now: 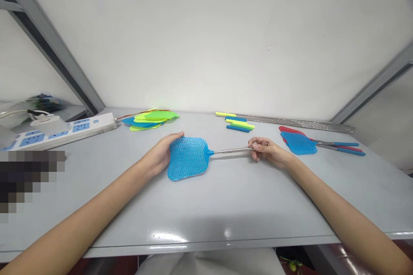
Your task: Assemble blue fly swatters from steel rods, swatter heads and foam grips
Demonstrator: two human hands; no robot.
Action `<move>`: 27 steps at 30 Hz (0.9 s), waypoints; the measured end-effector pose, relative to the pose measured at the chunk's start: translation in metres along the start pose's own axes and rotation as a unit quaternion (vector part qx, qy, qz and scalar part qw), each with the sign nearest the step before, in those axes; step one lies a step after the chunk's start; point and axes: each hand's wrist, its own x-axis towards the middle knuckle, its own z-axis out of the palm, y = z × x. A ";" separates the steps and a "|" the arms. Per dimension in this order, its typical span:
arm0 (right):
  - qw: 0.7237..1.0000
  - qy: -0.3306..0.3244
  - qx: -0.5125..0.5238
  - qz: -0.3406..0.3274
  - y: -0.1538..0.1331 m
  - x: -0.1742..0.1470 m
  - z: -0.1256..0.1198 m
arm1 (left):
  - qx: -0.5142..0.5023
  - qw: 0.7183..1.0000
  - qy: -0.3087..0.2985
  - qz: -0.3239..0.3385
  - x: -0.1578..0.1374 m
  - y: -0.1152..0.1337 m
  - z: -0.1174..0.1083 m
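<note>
A blue fly swatter (pixel 189 159) with a perforated paddle and a thin metal rod is held level above the middle of the table. My left hand (pixel 163 152) grips the paddle's left edge, its thumb along the top corner and its other fingers hidden behind. My right hand (pixel 264 150) is closed round the right end of the metal rod (pixel 230 151), pinching it between thumb and fingers. No coloured grip shows on that end. Behind it lie several short blue and yellow grip tubes (pixel 239 124).
Green, yellow and blue swatter paddles (pixel 151 119) are stacked at the back left. Metal rods (pixel 300 123) lie along the back right. Swatters with coloured handles (pixel 298 142) rest at the right. A white power strip (pixel 77 129) with plugs is on the left.
</note>
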 end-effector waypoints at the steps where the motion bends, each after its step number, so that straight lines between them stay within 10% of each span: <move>1: 1.000 0.001 0.000 0.000 0.000 0.000 0.000 | -0.039 0.998 -0.036 -0.031 -0.002 0.002 0.001; 7: 1.000 0.017 0.005 0.005 0.002 0.000 -0.002 | -0.164 0.973 -0.127 -0.099 -0.012 0.010 0.008; 27: 1.000 0.020 -0.002 -0.018 0.003 -0.002 0.003 | -0.248 0.951 -0.135 -0.129 -0.021 0.007 0.014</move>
